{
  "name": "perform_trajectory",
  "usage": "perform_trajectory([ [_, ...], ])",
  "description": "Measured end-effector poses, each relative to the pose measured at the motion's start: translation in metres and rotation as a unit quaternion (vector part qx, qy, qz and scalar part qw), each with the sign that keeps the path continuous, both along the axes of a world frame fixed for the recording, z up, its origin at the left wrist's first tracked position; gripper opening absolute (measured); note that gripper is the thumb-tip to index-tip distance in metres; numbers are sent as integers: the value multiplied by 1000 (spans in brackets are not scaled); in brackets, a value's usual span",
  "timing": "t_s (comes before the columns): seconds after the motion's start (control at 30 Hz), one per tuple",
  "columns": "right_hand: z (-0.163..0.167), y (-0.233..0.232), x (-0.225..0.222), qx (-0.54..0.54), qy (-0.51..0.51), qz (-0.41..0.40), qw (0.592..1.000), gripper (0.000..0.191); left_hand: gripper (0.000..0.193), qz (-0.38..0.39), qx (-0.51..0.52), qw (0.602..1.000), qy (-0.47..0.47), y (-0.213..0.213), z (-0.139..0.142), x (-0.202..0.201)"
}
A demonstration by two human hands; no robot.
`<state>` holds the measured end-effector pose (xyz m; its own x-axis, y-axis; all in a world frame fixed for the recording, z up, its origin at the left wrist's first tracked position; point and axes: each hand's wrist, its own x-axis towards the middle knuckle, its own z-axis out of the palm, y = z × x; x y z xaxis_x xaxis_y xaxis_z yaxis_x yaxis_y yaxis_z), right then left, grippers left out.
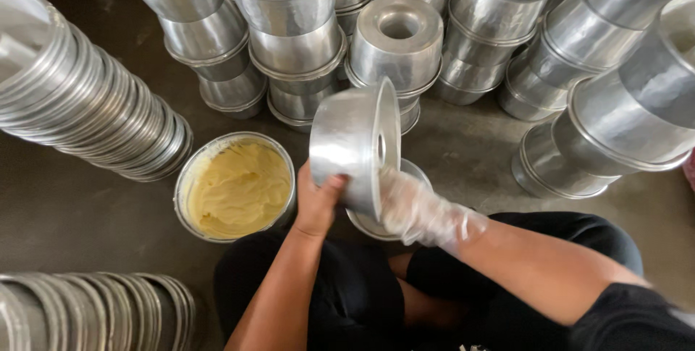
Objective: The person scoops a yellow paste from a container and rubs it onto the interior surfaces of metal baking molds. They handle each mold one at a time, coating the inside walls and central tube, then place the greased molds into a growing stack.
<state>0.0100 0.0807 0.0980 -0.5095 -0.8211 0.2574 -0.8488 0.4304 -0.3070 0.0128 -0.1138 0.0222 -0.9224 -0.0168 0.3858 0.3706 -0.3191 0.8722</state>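
Person sits cross-legged on the floor, black trousers, bare forearms reaching forward. Left hand is bare, wrapped around the outer wall of a silver tube cake tin, thumb on the side facing the camera; it is grasping the tin and holding it tipped on its side, open mouth turned to the right. Right hand, in a thin clear plastic glove, sits at the tin's open rim, just right of the left-hand grip; fingers blur into the opening, so cannot tell whether it clenches anything or just touches the inside. Tin is lifted, clear of the floor, between the two hands.

Directly under the held tin, partly hidden by both hands, another round metal tin lies on the floor. Just left of the grip, close to the left wrist, a round metal bowl holds pale yellow batter or grease, on the floor.

Bottom left, near the left elbow, a row of nested tins on their side. Farther left and up, a long leaning stack of nested tins. Beyond the grip, columns of stacked tube tins, one upside-down tin on top straight ahead. Right and beyond, more tilted stacks.
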Motion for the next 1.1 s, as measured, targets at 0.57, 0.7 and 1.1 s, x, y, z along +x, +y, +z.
perform_trajectory([
  [0.57, 84, 24, -72, 24, -197, 120, 973, 28, 76, -296, 195, 848, -395, -4, 36, -20],
  [0.7, 81, 29, -86, 15, -149, -16, 989, 29, 68, -232, 200, 902, -305, -17, 24, -24],
  [1.1, 4, 0, 10, 303, 369, 76, 875, 32, 67, -114, 254, 947, -160, -12, -10, -23],
])
